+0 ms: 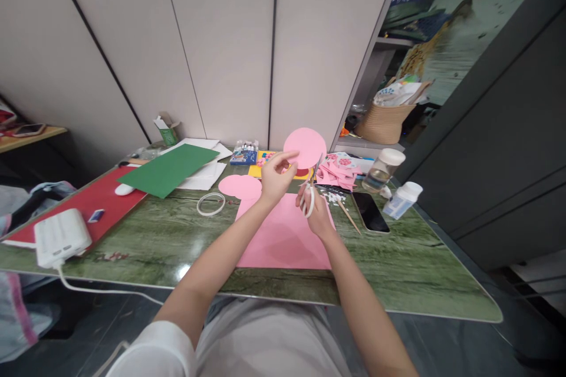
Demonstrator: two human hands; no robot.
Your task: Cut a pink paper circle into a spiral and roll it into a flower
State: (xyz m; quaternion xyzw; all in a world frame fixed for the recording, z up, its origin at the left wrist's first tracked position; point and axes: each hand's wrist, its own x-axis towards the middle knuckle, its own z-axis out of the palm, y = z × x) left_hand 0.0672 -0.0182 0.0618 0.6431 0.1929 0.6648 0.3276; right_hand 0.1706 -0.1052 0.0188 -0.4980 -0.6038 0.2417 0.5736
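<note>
Between finger and thumb of my left hand (276, 178) is a pink paper circle (305, 146), held up over the far part of the table. My right hand (317, 212) grips white-handled scissors (309, 200), whose blades point up at the circle's lower right edge. Whether the blades touch the paper is hard to make out. Below both hands lies a pink paper sheet (283, 241). Just left of it rest pink paper rounds (241, 187), overlapping each other. Pink paper scraps (338, 174) are heaped beyond my right hand.
A phone (370, 212), a wooden stick (349, 217), a clear jar (382, 171) and a white bottle (403, 200) stand or lie right. Leftward are a white ring (211, 204), green paper (170, 169), red paper (106, 206) and a corded power bank (62, 237). Cabinet panels (221, 41) rise behind.
</note>
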